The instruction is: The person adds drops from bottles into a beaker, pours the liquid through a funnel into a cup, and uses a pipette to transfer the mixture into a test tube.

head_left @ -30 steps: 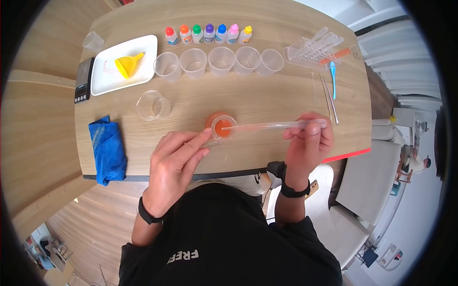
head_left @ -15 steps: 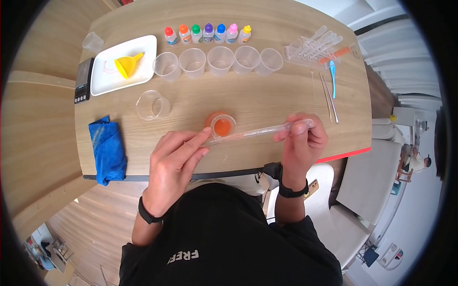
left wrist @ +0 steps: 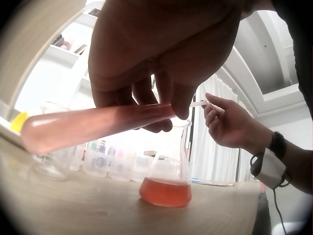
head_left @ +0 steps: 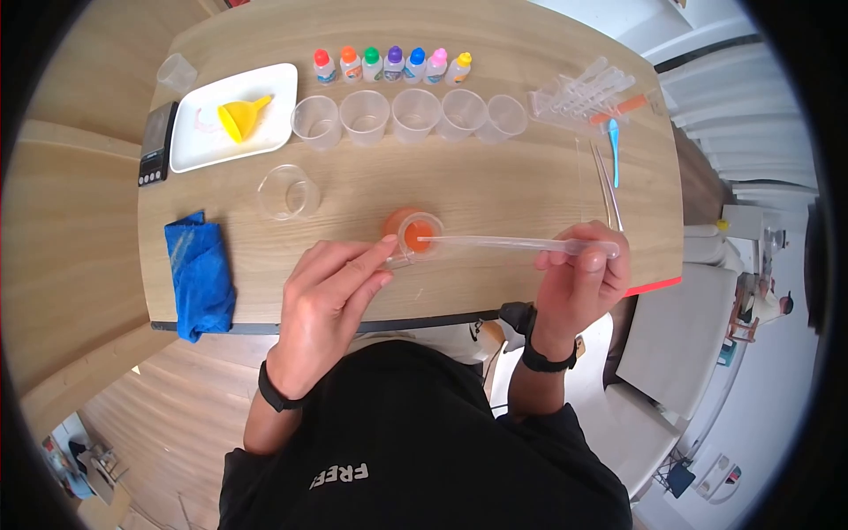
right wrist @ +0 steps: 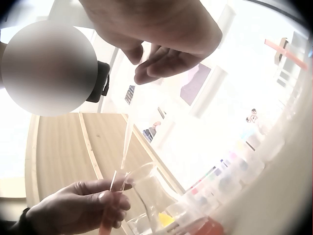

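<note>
My left hand (head_left: 322, 296) pinches a glass test tube (left wrist: 88, 128) near its mouth. Pinkish-orange liquid fills much of the tube, which lies tilted in the left wrist view. Between the thumb and fingers of my right hand (head_left: 583, 278) is a clear plastic dropper (head_left: 503, 244), held almost level in the head view. Its thin tip overlaps the mouth of a conical flask (left wrist: 168, 169) there. Orange liquid (left wrist: 166, 192) covers the flask's bottom as it stands on the table, just beyond my left fingertips.
Clear cups (head_left: 365, 115) line up behind the flask, with colour-capped bottles (head_left: 394, 66) farther back. At left are a beaker (head_left: 288, 193), a white tray (head_left: 190, 146) bearing a yellow funnel (head_left: 240, 119), a scale (head_left: 157, 146) and a blue cloth (head_left: 200, 276). A tube rack (head_left: 565, 106), blue spoon (head_left: 615, 155) and tweezers (head_left: 609, 190) lie right.
Half a second ago the dropper slanted down to the test tube's mouth; now its tip is back over the flask's mouth, with my right hand farther right. My left hand keeps its hold.
</note>
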Available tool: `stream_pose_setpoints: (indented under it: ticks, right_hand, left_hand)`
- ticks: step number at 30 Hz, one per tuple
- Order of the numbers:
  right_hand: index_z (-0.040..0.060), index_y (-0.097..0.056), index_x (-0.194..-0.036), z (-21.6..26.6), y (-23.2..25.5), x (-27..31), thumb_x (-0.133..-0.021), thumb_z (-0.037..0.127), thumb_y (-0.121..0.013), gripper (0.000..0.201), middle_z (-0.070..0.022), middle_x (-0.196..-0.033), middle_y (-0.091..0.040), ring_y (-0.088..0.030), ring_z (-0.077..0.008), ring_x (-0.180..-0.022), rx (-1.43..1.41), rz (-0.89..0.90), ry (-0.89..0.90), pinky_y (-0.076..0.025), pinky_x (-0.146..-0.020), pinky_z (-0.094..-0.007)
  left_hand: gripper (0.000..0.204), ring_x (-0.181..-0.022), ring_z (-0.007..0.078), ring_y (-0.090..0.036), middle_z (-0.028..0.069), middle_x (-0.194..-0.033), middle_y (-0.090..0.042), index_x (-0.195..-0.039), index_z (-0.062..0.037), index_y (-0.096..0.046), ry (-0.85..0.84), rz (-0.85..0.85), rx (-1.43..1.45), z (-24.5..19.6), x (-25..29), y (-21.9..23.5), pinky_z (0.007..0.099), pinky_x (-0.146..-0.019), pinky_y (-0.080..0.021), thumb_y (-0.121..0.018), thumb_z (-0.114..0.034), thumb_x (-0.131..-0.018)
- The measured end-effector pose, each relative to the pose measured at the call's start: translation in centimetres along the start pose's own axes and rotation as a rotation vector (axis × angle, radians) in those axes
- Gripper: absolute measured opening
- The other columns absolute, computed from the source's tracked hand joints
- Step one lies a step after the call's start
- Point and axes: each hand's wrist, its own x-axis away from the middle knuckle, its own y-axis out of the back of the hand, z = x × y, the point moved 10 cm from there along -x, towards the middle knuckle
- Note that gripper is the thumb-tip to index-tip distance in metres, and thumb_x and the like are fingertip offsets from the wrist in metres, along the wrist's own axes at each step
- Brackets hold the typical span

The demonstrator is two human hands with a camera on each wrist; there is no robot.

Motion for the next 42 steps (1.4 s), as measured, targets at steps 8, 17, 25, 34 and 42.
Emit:
stream_pose_setpoints:
  ticks: [8,17,25,34,42]
  right_hand:
    - [0.0006,-0.080,-0.106,1.2,-8.2,0.9,-0.086,0.004,-0.090,0.022,-0.0096,-0.083,-0.075,-0.070,-0.0175,-0.065,0.525,0.481,0.295,-0.054,-0.059,-0.0282]
    - [0.0034,-0.081,-0.109,-2.1,-9.0,1.5,-0.090,0.006,-0.088,0.020,-0.0071,-0.082,-0.073,-0.067,-0.0126,-0.065,0.546,0.491,0.077,-0.052,-0.058,-0.0257]
    - [0.0027,-0.081,-0.105,-2.2,-8.4,1.3,-0.091,0.007,-0.088,0.016,-0.0069,-0.081,-0.073,-0.063,-0.0122,-0.062,0.546,0.462,0.067,-0.049,-0.055,-0.0272]
    - [0.0053,-0.081,-0.103,-1.7,-9.0,1.8,-0.089,0.007,-0.088,0.016,-0.0062,-0.081,-0.075,-0.069,-0.0151,-0.062,0.558,0.518,0.168,-0.050,-0.055,-0.0282]
    - [0.0020,-0.080,-0.110,-1.7,-8.0,1.4,-0.087,0.004,-0.090,0.025,-0.0084,-0.086,-0.078,-0.071,-0.0145,-0.067,0.436,0.507,0.128,-0.052,-0.059,-0.0264]
  left_hand:
    - [0.040,-0.090,0.0294,-0.072,0.0133,-0.103,-0.078,-0.127,0.0014,-0.078,0.026,-0.093,0.064,0.7,0.7,0.9,0.0389,-0.083,-0.056,-0.085,0.000,-0.087]
    - [0.041,-0.092,0.0268,-0.074,0.0136,-0.106,-0.080,-0.127,0.0020,-0.078,0.069,-0.217,0.171,1.1,1.5,3.1,0.0364,-0.084,-0.059,-0.084,0.003,-0.087]
    - [0.040,-0.092,0.0306,-0.068,0.0120,-0.105,-0.077,-0.127,-0.0029,-0.080,-0.015,-0.105,0.004,0.0,0.6,1.8,0.0402,-0.081,-0.056,-0.085,-0.002,-0.087]
    - [0.041,-0.090,0.0303,-0.067,0.0119,-0.103,-0.075,-0.128,-0.0037,-0.081,-0.004,-0.087,0.012,0.2,0.6,1.3,0.0404,-0.079,-0.055,-0.085,-0.002,-0.087]
    - [0.043,-0.093,0.0220,-0.072,0.0124,-0.107,-0.074,-0.133,-0.0014,-0.078,0.060,0.009,0.063,0.3,0.4,0.4,0.0318,-0.082,-0.059,-0.080,0.007,-0.091]
